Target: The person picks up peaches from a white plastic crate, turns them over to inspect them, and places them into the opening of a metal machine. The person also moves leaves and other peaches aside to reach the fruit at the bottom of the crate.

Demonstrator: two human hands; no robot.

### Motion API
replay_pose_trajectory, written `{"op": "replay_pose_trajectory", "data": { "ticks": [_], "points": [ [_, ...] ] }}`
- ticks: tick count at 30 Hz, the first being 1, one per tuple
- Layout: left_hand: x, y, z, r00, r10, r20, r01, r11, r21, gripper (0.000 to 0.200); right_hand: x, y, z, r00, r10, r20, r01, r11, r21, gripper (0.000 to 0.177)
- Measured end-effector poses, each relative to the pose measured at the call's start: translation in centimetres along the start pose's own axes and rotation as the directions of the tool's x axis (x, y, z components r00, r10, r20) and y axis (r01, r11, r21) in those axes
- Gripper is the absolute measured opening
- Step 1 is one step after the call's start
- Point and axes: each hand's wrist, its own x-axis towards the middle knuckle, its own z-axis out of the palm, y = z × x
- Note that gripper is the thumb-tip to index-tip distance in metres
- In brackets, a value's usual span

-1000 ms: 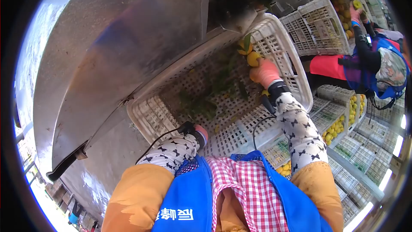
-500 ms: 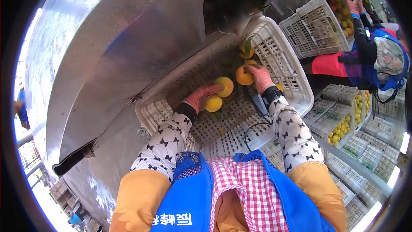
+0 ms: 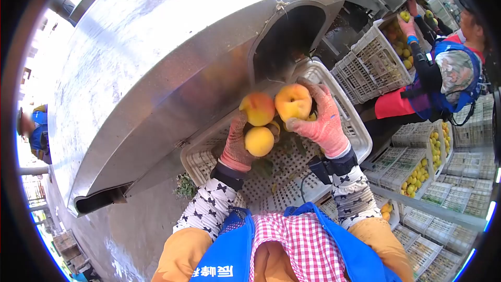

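My left hand [image 3: 236,143], in a pink glove, is closed around a red-blushed orange-yellow fruit [image 3: 258,108] and a plain yellow fruit [image 3: 259,141]. My right hand [image 3: 327,122], gloved the same way, grips a larger dimpled orange-yellow fruit [image 3: 293,102] between thumb and fingers. Part of another yellow fruit shows behind it. Both hands are raised over a white perforated plastic crate [image 3: 284,181], whose contents they largely hide. By my right wrist is a dark device [image 3: 319,170] with a thin cord.
A large curved metal housing [image 3: 172,89] with a dark opening [image 3: 287,42] borders the crate on the left and back. To the right, a co-worker [image 3: 443,78] in a blue vest handles fruit at another crate [image 3: 373,62]. Stacked crates with yellow fruit [image 3: 416,177] stand behind a rail.
Both hands have risen out of the crate towards me and come closer together. The left now holds two fruits and the right still holds one. My view has tilted up.
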Motion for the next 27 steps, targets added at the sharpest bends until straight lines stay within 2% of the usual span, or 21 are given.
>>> {"op": "replay_pose_trajectory", "data": {
  "ticks": [2, 3, 5, 7, 9, 10, 14, 16, 17, 19, 20, 21, 22, 23, 24, 25, 26, 27],
  "points": [
    [-0.5, 0.1, 1.2, 0.988, -0.005, -0.155, 0.013, 0.998, 0.055, 0.076, 2.1, -0.6, 0.7, 0.975, -0.111, -0.194, 0.065, 0.972, -0.227, 0.087],
    [-0.8, 0.0, 1.2, 0.990, 0.007, -0.142, 0.002, 0.998, 0.061, 0.076, 3.4, -0.7, 1.3, 0.972, -0.128, -0.199, 0.080, 0.970, -0.230, 0.087],
    [-1.7, -0.2, 0.5, 0.990, -0.018, -0.141, 0.033, 0.994, 0.106, 0.076, 5.6, -0.6, 2.5, 0.951, 0.098, -0.292, -0.201, 0.917, -0.345, 0.090],
    [-2.5, -0.4, 0.1, 0.990, -0.013, -0.138, 0.029, 0.993, 0.114, 0.076, 6.6, -0.7, 3.6, 0.952, 0.135, -0.273, -0.243, 0.877, -0.414, 0.091],
    [-3.4, 0.0, -0.7, 0.989, -0.108, -0.098, 0.110, 0.994, 0.016, 0.068, 7.0, -0.4, 4.7, 0.972, -0.042, -0.231, -0.067, 0.894, -0.443, 0.092],
    [-3.7, -0.1, -1.5, 0.987, -0.111, -0.112, 0.113, 0.993, 0.015, 0.069, 7.2, -0.7, 4.5, 0.983, 0.065, -0.171, -0.139, 0.875, -0.463, 0.091],
    [-3.8, 0.1, -2.4, 0.985, -0.098, -0.142, 0.099, 0.995, -0.003, 0.069, 7.6, 0.5, 5.4, 0.969, 0.110, -0.220, -0.195, 0.887, -0.419, 0.083],
    [-3.6, 0.2, -1.9, 0.986, -0.032, -0.162, 0.040, 0.998, 0.045, 0.069, 9.7, 2.5, 7.1, 0.989, 0.059, -0.134, -0.136, 0.705, -0.696, 0.072],
    [-3.7, 0.1, -2.3, 0.981, -0.045, -0.188, 0.052, 0.998, 0.035, 0.069, 10.4, 3.0, 7.4, 0.989, 0.084, -0.118, -0.143, 0.709, -0.691, 0.072],
    [-3.4, 0.3, -3.1, 0.978, -0.098, -0.184, 0.100, 0.995, 0.001, 0.067, 12.3, 1.9, 7.1, 0.961, -0.235, -0.149, -0.038, 0.420, -0.907, 0.065],
    [-3.2, 0.3, -2.9, 0.985, -0.066, -0.162, 0.067, 0.998, 0.003, 0.066, 11.6, 0.8, 6.0, 0.960, -0.237, -0.146, -0.033, 0.424, -0.905, 0.065],
    [-3.2, 0.4, -2.8, 0.985, -0.062, -0.164, 0.063, 0.998, 0.003, 0.066, 9.8, -1.4, 4.0, 0.961, -0.124, -0.247, 0.016, 0.917, -0.399, 0.065],
    [-3.1, 0.6, -2.7, 0.987, -0.071, -0.143, 0.073, 0.997, 0.008, 0.064, 7.9, -2.7, 2.6, 0.970, 0.022, -0.244, 0.055, 0.951, 0.306, 0.064],
    [-3.0, 0.8, -2.6, 0.990, -0.074, -0.124, 0.076, 0.997, 0.012, 0.064, 6.1, -1.8, 2.8, 0.953, -0.007, -0.303, 0.074, 0.975, 0.210, 0.059],
    [-2.8, 0.9, -1.3, 0.990, -0.067, -0.126, 0.069, 0.998, 0.010, 0.064, 4.2, -1.2, 2.3, 0.983, 0.029, -0.183, -0.013, 0.996, 0.088, 0.063],
    [-2.5, 1.2, 1.0, 0.989, 0.067, -0.133, -0.040, 0.980, 0.193, 0.068, 1.8, -1.2, 2.3, 0.981, 0.195, 0.022, -0.187, 0.897, 0.401, 0.070],
    [-2.1, 1.3, 2.2, 0.973, 0.200, -0.115, -0.145, 0.918, 0.370, 0.073, 0.2, -1.4, 2.3, 0.949, 0.256, 0.186, -0.316, 0.807, 0.499, 0.076],
    [-1.9, 1.3, 2.0, 0.973, 0.197, -0.118, -0.142, 0.918, 0.370, 0.073, -0.3, -1.3, 2.4, 0.956, 0.180, 0.231, -0.258, 0.891, 0.373, 0.081]
  ]
}}
